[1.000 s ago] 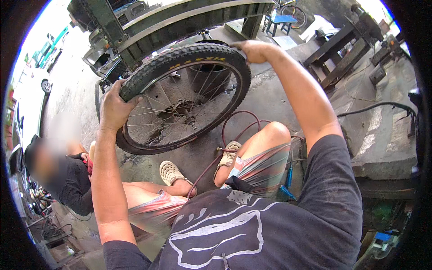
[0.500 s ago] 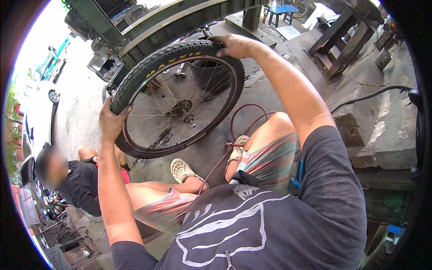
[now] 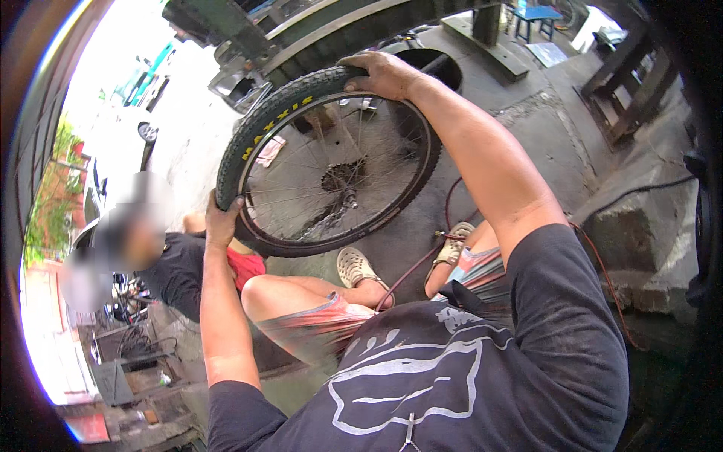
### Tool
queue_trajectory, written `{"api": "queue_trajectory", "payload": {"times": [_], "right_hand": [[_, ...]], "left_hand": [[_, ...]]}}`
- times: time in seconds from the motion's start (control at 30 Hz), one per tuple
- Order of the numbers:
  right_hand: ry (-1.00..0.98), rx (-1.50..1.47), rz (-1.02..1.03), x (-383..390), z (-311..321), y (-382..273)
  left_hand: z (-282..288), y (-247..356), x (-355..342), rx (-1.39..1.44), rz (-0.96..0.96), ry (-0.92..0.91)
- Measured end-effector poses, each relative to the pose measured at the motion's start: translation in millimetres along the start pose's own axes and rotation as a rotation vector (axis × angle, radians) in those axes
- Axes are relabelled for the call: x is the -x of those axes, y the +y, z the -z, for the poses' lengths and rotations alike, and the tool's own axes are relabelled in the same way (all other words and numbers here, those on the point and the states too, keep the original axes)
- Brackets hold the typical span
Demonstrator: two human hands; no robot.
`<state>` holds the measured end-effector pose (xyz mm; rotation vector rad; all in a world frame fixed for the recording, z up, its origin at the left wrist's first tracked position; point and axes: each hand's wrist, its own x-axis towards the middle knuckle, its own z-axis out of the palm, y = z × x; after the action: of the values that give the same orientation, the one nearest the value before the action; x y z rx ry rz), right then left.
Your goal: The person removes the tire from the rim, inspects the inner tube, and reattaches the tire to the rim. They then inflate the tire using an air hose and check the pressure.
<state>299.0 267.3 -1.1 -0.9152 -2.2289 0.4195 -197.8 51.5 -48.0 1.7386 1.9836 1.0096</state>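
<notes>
A bicycle wheel (image 3: 419,190) with a black knobby tyre (image 3: 252,128) is held up and tilted before me. Thin spokes and a dark rear sprocket cluster (image 3: 339,177) show at its centre, and yellow lettering runs along the tyre's sidewall. My left hand (image 3: 224,220) is closed round the tyre at the wheel's left side, thumb on the near face. At the top, my right hand (image 3: 385,77) grips the tyre with fingers over the tread. The far sides of both grips are hidden.
A person in a dark shirt (image 3: 181,271) sits close on my left. A dark red hose (image 3: 410,270) runs between my feet. Beyond the wheel are a dark round tub (image 3: 444,69), a heavy metal frame (image 3: 346,38) and a blue stool (image 3: 538,13). Concrete blocks (image 3: 640,248) stand right.
The whole view has shifted, so the surroundings sit farther right. The wheel has turned slightly counterclockwise, with my right hand and the lettering moving left round it. Both hands keep their hold.
</notes>
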Motion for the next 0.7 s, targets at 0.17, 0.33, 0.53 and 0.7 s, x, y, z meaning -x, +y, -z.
{"api": "queue_trajectory", "payload": {"times": [0.17,0.33,0.53,0.7], "right_hand": [[0.02,-0.027,0.034,-13.7,-18.6,-7.6],[-0.069,0.093,0.004,-3.4,-3.7,-3.0],[-0.535,0.282,-0.346,5.5,99.2,-30.1],[-0.287,0.315,0.011,-4.5,96.7,-96.8]], "left_hand": [[5.4,-15.0,19.7,-0.018,0.052,0.047],[3.9,5.0,26.3,0.114,0.079,-0.034],[-11.4,1.2,41.0,0.076,0.085,-0.16],[-63.9,125.7,8.5,0.025,-0.166,-0.125]]}}
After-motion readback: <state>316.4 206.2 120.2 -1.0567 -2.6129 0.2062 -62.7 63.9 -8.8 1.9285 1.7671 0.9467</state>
